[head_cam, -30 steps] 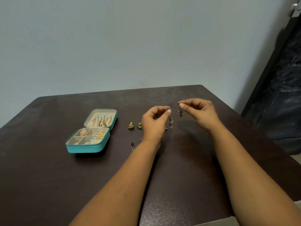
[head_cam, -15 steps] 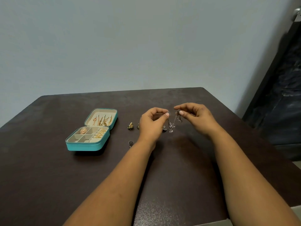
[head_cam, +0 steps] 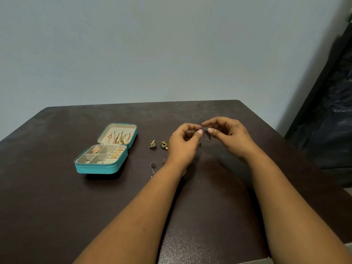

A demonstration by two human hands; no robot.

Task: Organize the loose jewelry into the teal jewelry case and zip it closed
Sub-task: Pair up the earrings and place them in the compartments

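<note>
While case [head_cam: 96,167] gapes, both hands (fingertips) pinch earring [head_cam: 205,130].

Dull table, bright metal.
The dark table [head_cam: 57,206] looked matt and faintly speckled; the teal jewelry case [head_cam: 95,168] leathery, holding shiny gold pieces [head_cam: 116,153].

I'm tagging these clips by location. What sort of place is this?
Probably a room in a home: a dark table against a plain pale wall, with a teal jewelry case open on it and earrings lying loose beside it.
</note>
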